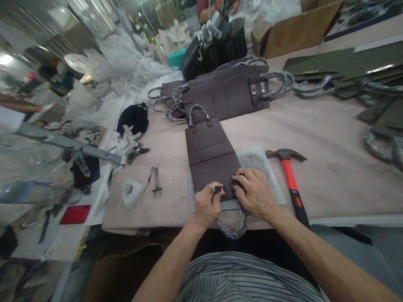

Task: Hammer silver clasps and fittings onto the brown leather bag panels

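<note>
Brown leather bag (211, 167) lies flat on a grey mat (255, 161), long axis running straight away from me, with a fold across the panel. Far end points at the stack of matching bags (225, 94). Near end sits under both my hands. Wrapped loop handle (232, 226) at the near end hangs past the worktop (333, 176) edge. Second handle (199, 114) stands up at the far end, well clear of both hands.

Left grip (206, 205) closed on a small metal tool (216, 189), pinched between thumb and fingers, tip pointing right toward the handle tab (234, 187) and just beside it. Right grip (256, 195) sits on top of that tab, fingers spread over the leather. Can't tell if it's pinching anything or only pressing down. Right is the nearer hand, in contact; left is just off the tab's left side.

Left of the bag on the worktop: white cloth bundle (131, 192), forked steel tool (156, 182), scattered studs (163, 171). Right of the mat: claw hammer (291, 180), red handle, lying near my right forearm (317, 256).
</note>
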A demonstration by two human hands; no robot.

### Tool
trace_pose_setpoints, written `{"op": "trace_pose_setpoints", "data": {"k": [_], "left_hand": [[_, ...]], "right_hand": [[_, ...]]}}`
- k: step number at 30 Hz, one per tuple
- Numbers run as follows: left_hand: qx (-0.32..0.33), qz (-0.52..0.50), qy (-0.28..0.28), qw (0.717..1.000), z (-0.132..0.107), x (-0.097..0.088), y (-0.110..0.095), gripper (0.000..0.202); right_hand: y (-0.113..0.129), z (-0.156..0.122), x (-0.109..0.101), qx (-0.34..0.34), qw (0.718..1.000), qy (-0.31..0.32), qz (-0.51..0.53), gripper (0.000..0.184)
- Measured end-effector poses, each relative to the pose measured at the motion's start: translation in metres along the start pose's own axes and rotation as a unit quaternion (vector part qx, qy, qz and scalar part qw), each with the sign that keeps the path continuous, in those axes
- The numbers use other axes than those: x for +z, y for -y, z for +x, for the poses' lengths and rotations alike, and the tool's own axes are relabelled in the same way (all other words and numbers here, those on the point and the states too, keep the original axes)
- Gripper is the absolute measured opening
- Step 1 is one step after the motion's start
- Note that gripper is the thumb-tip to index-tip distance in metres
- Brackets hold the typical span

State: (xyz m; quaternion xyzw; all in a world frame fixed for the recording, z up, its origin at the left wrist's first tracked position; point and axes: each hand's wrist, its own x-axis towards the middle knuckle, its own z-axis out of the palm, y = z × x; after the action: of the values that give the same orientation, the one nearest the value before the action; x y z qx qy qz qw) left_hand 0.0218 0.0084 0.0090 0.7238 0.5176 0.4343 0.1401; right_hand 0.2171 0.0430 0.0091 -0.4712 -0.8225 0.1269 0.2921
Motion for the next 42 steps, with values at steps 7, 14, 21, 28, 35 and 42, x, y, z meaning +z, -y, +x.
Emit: {"op": "trace_pose_setpoints", "data": {"k": [7, 14, 21, 28, 35, 42], "left_hand": [[-0.006, -0.011, 0.019, 1.0, 0.004, 0.002, -0.001, 0.011], [0.009, -0.007, 0.019, 1.0, 0.007, 0.008, 0.0, 0.01], [0.033, 0.009, 0.011, 0.999, 0.009, 0.013, 0.002, 0.011], [0.04, 0.004, 0.002, 0.999, 0.01, 0.017, 0.005, 0.011], [0.03, 0.007, 0.011, 0.999, 0.009, 0.018, 0.006, 0.011], [0.028, -0.003, 0.005, 1.0, 0.008, 0.018, 0.01, 0.009]], "right_hand": [[-0.014, -0.015, -0.031, 0.047, 0.989, -0.13, -0.047, 0.021], [-0.045, -0.062, -0.068, 0.34, 0.917, 0.084, -0.192, 0.031], [-0.056, -0.052, -0.09, 0.513, 0.822, 0.072, 0.234, 0.013], [0.007, -0.031, -0.136, 0.464, 0.814, 0.011, 0.349, 0.033], [0.06, -0.024, -0.153, 0.149, 0.989, 0.001, 0.016, 0.048], [0.078, -0.014, -0.183, 0.127, 0.992, 0.008, -0.018, 0.05]]}}
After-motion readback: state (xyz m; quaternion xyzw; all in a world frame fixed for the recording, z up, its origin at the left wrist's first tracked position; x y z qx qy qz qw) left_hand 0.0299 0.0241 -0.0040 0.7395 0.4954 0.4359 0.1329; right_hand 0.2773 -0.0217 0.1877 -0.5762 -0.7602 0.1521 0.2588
